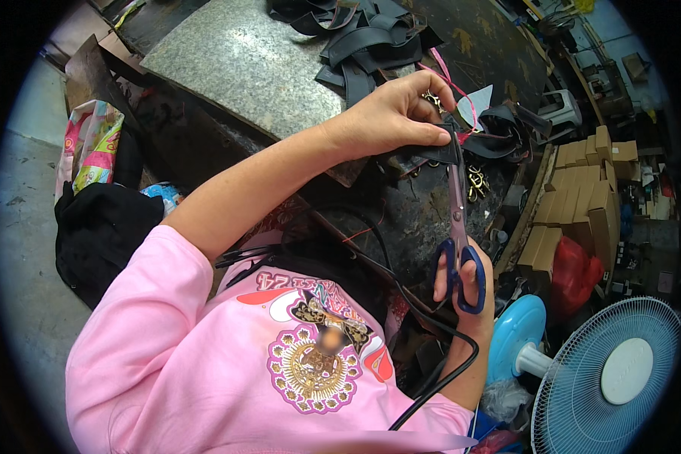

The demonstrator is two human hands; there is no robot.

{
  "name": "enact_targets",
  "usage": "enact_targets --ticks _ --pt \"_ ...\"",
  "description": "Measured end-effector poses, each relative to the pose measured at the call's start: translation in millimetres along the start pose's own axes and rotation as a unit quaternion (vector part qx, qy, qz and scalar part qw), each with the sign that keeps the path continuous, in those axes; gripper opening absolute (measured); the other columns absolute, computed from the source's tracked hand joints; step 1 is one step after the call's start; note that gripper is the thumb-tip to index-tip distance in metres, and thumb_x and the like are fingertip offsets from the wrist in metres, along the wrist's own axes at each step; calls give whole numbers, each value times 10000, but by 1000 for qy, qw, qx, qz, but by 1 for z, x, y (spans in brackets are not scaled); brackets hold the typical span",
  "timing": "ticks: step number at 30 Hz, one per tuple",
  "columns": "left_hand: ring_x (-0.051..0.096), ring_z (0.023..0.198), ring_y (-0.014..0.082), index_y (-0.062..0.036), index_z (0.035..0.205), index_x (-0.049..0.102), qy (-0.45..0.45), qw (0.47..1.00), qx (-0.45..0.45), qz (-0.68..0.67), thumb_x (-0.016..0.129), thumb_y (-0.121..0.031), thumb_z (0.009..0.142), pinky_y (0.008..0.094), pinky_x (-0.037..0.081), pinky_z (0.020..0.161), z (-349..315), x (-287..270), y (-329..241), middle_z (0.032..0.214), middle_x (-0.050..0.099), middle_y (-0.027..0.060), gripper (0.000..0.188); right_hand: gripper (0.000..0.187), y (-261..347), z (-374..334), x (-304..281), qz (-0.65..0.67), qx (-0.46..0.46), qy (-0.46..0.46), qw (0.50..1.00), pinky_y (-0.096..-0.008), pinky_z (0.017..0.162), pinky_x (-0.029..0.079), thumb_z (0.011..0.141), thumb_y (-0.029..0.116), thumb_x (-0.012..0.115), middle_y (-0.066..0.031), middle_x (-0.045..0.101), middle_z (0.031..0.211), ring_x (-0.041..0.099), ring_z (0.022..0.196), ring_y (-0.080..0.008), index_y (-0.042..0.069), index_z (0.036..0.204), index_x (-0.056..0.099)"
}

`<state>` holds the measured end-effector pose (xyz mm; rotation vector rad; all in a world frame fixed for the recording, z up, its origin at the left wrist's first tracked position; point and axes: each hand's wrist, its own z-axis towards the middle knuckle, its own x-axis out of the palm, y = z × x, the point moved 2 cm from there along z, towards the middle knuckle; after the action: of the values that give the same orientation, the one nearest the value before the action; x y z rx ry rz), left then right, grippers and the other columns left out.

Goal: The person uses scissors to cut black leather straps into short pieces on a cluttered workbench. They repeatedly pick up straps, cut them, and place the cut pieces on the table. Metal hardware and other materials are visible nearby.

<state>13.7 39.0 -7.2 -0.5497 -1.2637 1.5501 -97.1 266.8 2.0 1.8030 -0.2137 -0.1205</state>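
Note:
My left hand [401, 113] pinches a black strap [436, 150] between thumb and fingers, above the dark worktable. Nearer to me, my right hand [473, 284] has its fingers through the blue handles of a pair of scissors [457, 204]. The blades point away from me and their tips meet the strap beside my left thumb. A thin pink cord [448, 69] runs behind my left fingers. Gold-coloured metal clasps [477, 184] lie just right of the blades. Beyond the left hand are a pale pointed piece of sheet [474, 106] and more black straps [503, 132].
A heap of black straps [371, 41] lies partly on a speckled grey slab [234, 64]. Cardboard boxes [575, 204], a red plastic bag [575, 276] and a fan [609, 378] stand at right. A black cable [390, 261] crosses near my lap. Bags [91, 144] sit at left.

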Motion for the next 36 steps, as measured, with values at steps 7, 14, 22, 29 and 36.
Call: enact_targets --ticks 7,14,22,29,36 --pt "524 711 22 -54 1081 421 3 1000 8 9 665 -26 805 155 403 617 0 1 2 787 571 -1 369 655 -1 8 10 -61 -16 -38 997 -192 411 379 753 640 599 -56 517 537 522 432 -117 3 880 511" --pt "528 710 28 -61 1067 416 11 1000 -6 11 664 -24 806 160 406 624 -1 1 1 781 581 10 361 621 -1 9 11 -47 -17 -35 998 -187 432 384 772 604 607 -53 525 544 524 442 -114 1 887 511" --pt "544 710 36 -65 1064 408 3 1000 -6 1 684 -48 802 165 415 631 0 2 3 763 593 17 381 605 -3 13 16 -53 -27 -65 996 -195 429 368 783 591 604 -39 509 543 504 444 -105 8 911 506" --pt "552 732 31 -56 1049 413 86 996 -25 -2 677 -54 815 172 424 648 0 8 8 759 574 0 353 333 24 41 12 -20 -150 -149 977 -194 582 423 772 183 725 -39 561 720 544 635 -90 39 954 486" --pt "535 801 68 -34 1028 484 -57 970 112 209 612 -107 866 232 432 710 -1 5 -1 884 561 13 219 268 28 84 26 14 -212 -196 957 -253 610 500 756 -2 654 -39 533 817 563 645 -125 22 965 488"
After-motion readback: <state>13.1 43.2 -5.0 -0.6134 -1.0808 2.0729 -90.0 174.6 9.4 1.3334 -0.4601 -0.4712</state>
